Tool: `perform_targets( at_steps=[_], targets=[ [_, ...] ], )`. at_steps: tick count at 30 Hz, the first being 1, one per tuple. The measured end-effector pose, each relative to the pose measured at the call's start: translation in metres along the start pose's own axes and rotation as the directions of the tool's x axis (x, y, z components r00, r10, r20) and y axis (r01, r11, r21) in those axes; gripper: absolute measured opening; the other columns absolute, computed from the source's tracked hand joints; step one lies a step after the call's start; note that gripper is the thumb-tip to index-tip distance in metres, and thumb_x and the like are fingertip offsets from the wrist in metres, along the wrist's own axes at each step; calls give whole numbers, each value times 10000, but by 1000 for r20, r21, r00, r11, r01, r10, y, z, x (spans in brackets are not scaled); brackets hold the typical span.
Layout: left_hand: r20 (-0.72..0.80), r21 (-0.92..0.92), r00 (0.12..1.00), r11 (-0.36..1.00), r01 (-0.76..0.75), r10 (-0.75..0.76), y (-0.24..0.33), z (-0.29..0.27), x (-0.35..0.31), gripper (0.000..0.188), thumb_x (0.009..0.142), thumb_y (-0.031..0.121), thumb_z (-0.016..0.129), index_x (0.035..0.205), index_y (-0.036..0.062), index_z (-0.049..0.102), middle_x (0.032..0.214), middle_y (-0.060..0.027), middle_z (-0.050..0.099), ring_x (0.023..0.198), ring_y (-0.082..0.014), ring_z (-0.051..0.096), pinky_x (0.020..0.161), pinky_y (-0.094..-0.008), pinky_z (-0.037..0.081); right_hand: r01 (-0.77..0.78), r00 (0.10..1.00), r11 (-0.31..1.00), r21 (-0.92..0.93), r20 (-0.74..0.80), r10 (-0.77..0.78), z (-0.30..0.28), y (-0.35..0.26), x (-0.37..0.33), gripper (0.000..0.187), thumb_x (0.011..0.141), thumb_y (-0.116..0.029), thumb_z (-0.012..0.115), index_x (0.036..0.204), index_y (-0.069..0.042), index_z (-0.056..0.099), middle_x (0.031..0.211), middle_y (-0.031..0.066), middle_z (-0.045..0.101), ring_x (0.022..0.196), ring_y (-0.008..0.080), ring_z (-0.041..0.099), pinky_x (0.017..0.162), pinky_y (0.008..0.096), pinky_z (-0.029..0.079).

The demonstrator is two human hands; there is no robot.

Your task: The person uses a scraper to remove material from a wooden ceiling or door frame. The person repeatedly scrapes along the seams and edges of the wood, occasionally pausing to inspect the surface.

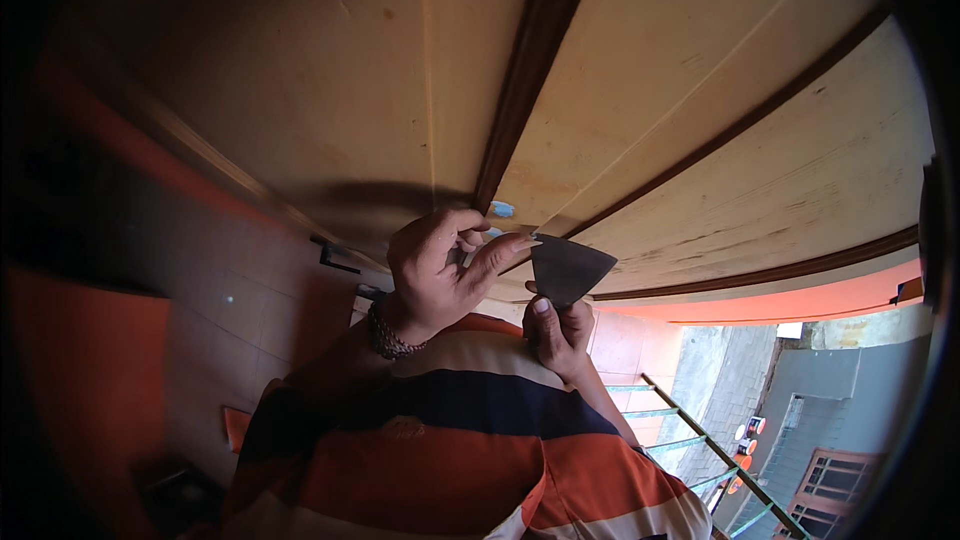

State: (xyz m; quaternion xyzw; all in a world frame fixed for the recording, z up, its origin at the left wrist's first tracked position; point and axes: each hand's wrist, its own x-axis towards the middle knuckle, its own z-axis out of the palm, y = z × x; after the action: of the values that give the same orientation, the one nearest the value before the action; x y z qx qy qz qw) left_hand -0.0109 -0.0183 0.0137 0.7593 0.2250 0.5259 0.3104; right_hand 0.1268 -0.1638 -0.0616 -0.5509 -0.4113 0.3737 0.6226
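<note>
Pale panels [690, 130] divided by dark brown strips [548, 30] fill the upper view. Below them spreads the person's striped shirt [440, 460], in orange, navy and cream, with a metal ladder [692, 423] slanting at lower right. The left hand [450, 265] is raised near the panels, its grip partly spread: fingers curled, thumb stretched out to the near corner of the scraper blade (whether it presses there, I cannot tell). The right hand [558, 333] pinches the putty knife [570, 272] between thumb and fingers, its fan-shaped blade upward, just right of the left thumb. Smaller still are a braided bracelet [392, 337] on the left wrist and a light-blue patch [502, 209] beside a strip.
</note>
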Motion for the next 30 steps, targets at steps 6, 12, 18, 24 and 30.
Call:
perform_targets(
  at_steps=[6,12,18,24,30],
  targets=[
    [271,-183,962,983,23,28,12,-9,9,118,850,51,710,917,-11,635,769,-78,661,657,-139,629,606,-247,488,88,990,985,-149,123,-70,-4,-13,-3,184,952,-125,587,1077,-9,655,931,102,696,812,161,644,752,275,495],
    [130,81,971,978,191,-200,-10,-29,-6,154,881,123,678,830,-12,623,662,-129,620,583,-234,632,533,-321,466,3,994,999,-49,106,2,-5,-13,-5,228,986,-173,549,1104,0,639,693,25,609,594,82,555,578,241,462],
    [226,-160,952,956,244,-205,1,-11,-14,205,892,170,693,902,-32,659,754,-99,676,685,-128,650,626,-267,509,-39,994,987,153,106,22,20,-17,8,258,1002,-211,525,1137,-8,610,635,-23,529,531,44,467,497,219,400],
    [244,-433,893,781,449,-378,-12,17,-17,158,930,124,645,914,-33,649,753,-3,639,712,-41,576,636,-216,484,57,996,988,142,55,-65,30,6,21,233,1022,-159,457,1177,-13,551,578,-8,493,445,60,418,428,226,331],
    [317,-392,879,795,463,-355,-26,19,-16,135,964,103,586,965,-24,630,820,-3,625,732,-45,563,659,-212,468,24,999,958,284,35,-36,32,11,26,197,1004,-177,512,1112,-30,587,644,-22,527,514,48,461,462,217,381]
  ],
)
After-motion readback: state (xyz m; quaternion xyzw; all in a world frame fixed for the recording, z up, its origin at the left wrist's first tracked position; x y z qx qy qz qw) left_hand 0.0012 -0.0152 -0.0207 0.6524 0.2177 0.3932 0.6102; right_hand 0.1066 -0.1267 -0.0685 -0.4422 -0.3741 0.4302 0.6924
